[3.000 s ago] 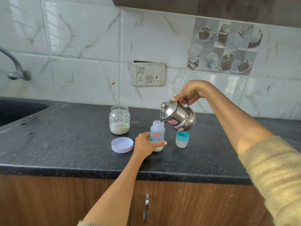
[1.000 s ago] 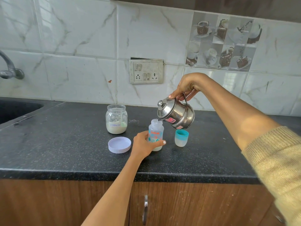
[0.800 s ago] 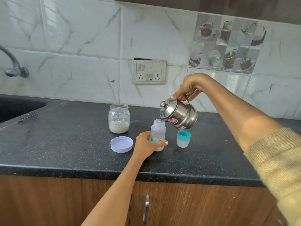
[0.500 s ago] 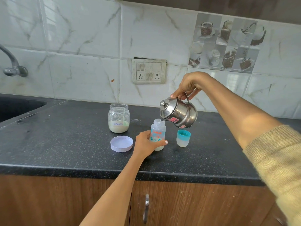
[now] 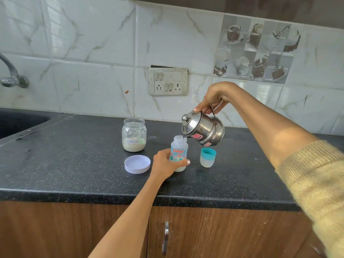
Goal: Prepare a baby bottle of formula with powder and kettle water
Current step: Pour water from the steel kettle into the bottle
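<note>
Bottle (image 5: 179, 150), gripped by left hand (image 5: 163, 164): right hand (image 5: 214, 97), clasping kettle (image 5: 203, 128) handle, should pour slowly, spout centred over mouth.

Soft, even daylight, cool cast. Window reflection glares on glossy wall tiles (image 5: 55, 30) upper left. Faint, short shadows on dark countertop (image 5: 74, 164). Bright highlights on steel kettle (image 5: 203, 130). Wide-angle bending at frame edges. Sleeve (image 5: 320, 183) at right edge soft, slightly blurred; centre sharp.
</note>
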Action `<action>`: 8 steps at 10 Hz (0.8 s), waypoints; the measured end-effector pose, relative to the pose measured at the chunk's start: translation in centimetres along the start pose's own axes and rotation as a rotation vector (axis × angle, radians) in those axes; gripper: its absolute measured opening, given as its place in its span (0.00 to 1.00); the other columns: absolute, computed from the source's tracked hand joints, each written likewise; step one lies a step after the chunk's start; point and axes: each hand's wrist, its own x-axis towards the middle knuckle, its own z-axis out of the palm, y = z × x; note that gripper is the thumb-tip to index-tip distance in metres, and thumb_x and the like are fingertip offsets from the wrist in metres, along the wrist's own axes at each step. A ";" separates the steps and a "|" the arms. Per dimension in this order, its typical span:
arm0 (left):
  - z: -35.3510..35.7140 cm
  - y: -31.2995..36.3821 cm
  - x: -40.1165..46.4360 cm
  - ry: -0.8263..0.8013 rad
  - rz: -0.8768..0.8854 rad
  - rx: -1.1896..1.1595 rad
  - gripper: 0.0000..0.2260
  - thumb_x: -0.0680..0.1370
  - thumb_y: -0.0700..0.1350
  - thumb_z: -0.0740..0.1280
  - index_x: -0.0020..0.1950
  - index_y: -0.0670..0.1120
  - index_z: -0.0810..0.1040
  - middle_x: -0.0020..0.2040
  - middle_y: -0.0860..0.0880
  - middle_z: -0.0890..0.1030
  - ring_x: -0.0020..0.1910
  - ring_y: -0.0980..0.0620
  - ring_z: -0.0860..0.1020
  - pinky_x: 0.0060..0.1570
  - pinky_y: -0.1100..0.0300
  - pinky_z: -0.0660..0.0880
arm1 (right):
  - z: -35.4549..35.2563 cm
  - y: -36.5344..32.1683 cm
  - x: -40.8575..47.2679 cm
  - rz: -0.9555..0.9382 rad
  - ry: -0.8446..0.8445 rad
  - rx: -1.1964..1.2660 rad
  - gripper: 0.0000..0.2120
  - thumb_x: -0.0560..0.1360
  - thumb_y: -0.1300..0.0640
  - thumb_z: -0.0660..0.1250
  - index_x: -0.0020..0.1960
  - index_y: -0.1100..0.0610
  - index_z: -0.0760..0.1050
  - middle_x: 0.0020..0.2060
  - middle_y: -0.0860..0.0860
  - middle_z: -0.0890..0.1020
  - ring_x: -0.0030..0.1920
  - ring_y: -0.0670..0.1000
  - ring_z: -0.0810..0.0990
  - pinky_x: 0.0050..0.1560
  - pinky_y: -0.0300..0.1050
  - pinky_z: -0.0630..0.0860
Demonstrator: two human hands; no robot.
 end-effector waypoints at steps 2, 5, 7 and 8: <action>0.0 0.0 0.0 0.004 0.003 -0.005 0.28 0.69 0.52 0.73 0.67 0.46 0.70 0.66 0.48 0.74 0.64 0.49 0.73 0.63 0.55 0.70 | 0.1 -0.1 0.4 -0.001 0.003 -0.001 0.12 0.72 0.52 0.72 0.43 0.60 0.76 0.39 0.50 0.80 0.44 0.47 0.78 0.49 0.41 0.77; 0.1 -0.1 0.2 0.003 0.001 0.001 0.28 0.70 0.52 0.73 0.67 0.46 0.70 0.67 0.47 0.74 0.65 0.49 0.73 0.64 0.55 0.69 | 0.1 -0.7 0.8 -0.003 -0.015 -0.013 0.12 0.72 0.51 0.72 0.45 0.60 0.76 0.39 0.50 0.80 0.39 0.45 0.78 0.47 0.41 0.77; 0.0 0.0 0.1 -0.001 0.000 0.003 0.28 0.70 0.52 0.73 0.67 0.46 0.70 0.67 0.48 0.74 0.65 0.49 0.73 0.64 0.55 0.69 | 0.2 -1.0 0.7 -0.002 -0.013 -0.023 0.20 0.73 0.51 0.71 0.59 0.63 0.76 0.39 0.50 0.80 0.39 0.44 0.78 0.47 0.40 0.77; 0.1 0.1 0.1 -0.002 -0.003 0.004 0.28 0.70 0.52 0.73 0.67 0.46 0.70 0.67 0.48 0.73 0.65 0.49 0.73 0.64 0.55 0.69 | 0.2 -1.1 0.8 0.000 -0.016 -0.026 0.21 0.73 0.51 0.71 0.60 0.63 0.76 0.39 0.50 0.80 0.39 0.44 0.78 0.48 0.40 0.77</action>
